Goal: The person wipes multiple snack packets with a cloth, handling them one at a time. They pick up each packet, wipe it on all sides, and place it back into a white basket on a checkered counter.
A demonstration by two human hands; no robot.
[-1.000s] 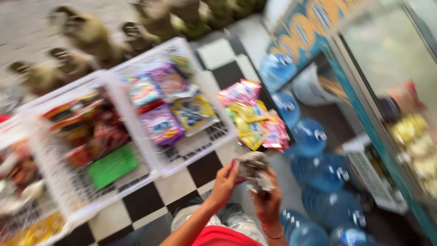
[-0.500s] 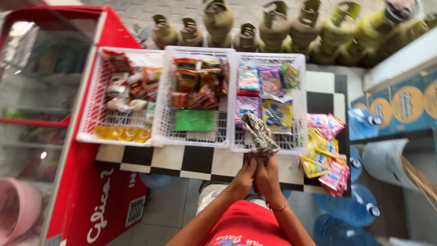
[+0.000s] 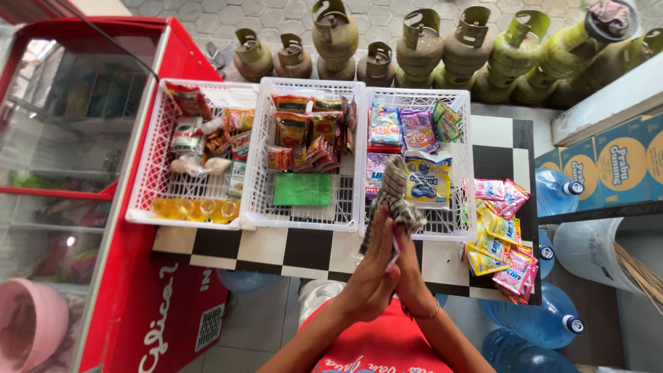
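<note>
Fridge (image 3: pixel 83 173) first, far left: a red glass-door cooler with a pink tub (image 3: pixel 27 331) down by its near corner. Next to it sits the checkered counter (image 3: pixel 276 250) carrying three white baskets. Left basket (image 3: pixel 148 179) has sauce packets and little yellow cups, middle basket (image 3: pixel 259 179) has snack packs and a green pad (image 3: pixel 302 188), right basket (image 3: pixel 464 166) has detergent sachets. Olive gas cylinders (image 3: pixel 414 52) line the far wall behind them.

Now the hands, near edge of the counter, just in front of the right basket. Left hand (image 3: pixel 373 273) and right hand (image 3: pixel 409 273) are pressed palm to palm, fingers straight rather than curled, with a striped grey cloth (image 3: pixel 395 190) sandwiched between them; its loose end sticks up over the basket's near rim. Looks like they're rubbing or wringing it. My two cents: keep the palms flat and the pressure even so the cloth doesn't slide out the top, and stay clear of the basket rim so nothing snags.

Right of that, pink and yellow sachet strips (image 3: pixel 501 235) hang off the counter's edge, blue water jugs (image 3: pixel 545 324) stand on the floor, and blue cartons (image 3: pixel 608 162) sit far right.
</note>
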